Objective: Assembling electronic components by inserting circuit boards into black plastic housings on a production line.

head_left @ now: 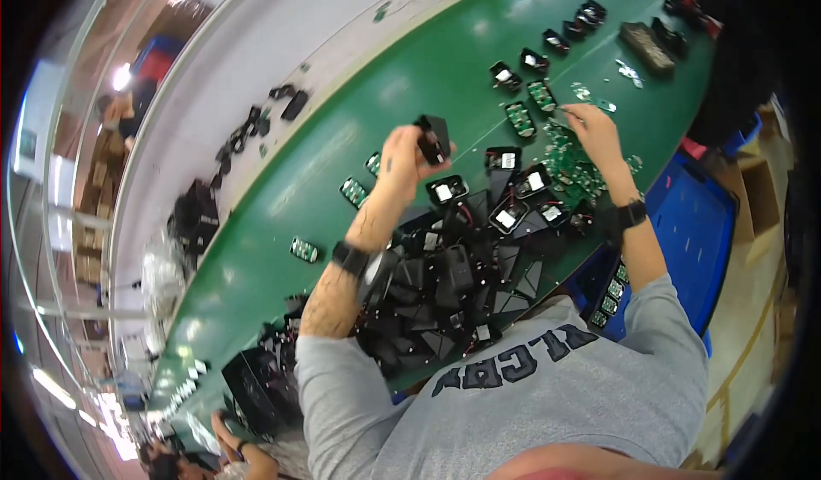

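My left hand (400, 162) is closed around a black plastic housing (434, 138), raised above the green table (342, 146). A flat dark panel stands out from that housing. To the right, my right hand (596, 135) reaches over a heap of small green circuit boards (569, 168). Its thumb and fingers are pinched together beside a rectangular green board (541, 96); what lies between the fingertips is too small to make out. A second green board (519, 120) lies just left of it. Open black housings with white labels (510, 215) sit between my arms.
Black housings and triangular panels (428, 283) are piled close to my body. More green boards (352, 192) lie left of my left forearm. Black units (505, 75) line the far side. A blue bin (693, 223) stands at my right. Another person's hands (231, 437) show at lower left.
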{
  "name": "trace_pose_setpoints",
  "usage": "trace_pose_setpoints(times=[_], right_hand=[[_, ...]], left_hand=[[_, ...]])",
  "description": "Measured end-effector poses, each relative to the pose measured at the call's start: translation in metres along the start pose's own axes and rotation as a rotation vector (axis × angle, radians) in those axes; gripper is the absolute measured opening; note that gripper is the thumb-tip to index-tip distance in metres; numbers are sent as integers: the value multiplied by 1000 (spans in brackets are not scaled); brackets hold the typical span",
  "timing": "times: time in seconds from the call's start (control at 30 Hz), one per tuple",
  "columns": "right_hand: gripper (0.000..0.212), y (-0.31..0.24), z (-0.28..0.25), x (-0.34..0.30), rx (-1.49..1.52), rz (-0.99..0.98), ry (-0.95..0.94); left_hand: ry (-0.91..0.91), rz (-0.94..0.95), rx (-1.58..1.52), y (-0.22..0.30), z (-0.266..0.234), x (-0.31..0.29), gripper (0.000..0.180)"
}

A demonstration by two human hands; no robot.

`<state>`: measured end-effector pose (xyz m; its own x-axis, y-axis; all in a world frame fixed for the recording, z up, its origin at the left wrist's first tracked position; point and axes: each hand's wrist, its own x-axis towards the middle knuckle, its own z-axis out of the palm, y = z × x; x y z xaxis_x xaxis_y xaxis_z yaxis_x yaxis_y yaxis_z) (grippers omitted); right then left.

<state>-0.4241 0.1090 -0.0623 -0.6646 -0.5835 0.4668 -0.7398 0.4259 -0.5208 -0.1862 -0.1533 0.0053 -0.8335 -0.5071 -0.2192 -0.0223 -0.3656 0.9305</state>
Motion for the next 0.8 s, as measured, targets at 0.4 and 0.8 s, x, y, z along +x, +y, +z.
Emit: trace_pose_setpoints(times=[0.4,0.8], right_hand=[[32,-151,-15,-48,553,-14,-310],[34,-158,44,-67,315,-303,-433]], left_hand=[[-61,-151,-652,-17,12,-199,48],[208,179,-463,-34,2,-198,59]])
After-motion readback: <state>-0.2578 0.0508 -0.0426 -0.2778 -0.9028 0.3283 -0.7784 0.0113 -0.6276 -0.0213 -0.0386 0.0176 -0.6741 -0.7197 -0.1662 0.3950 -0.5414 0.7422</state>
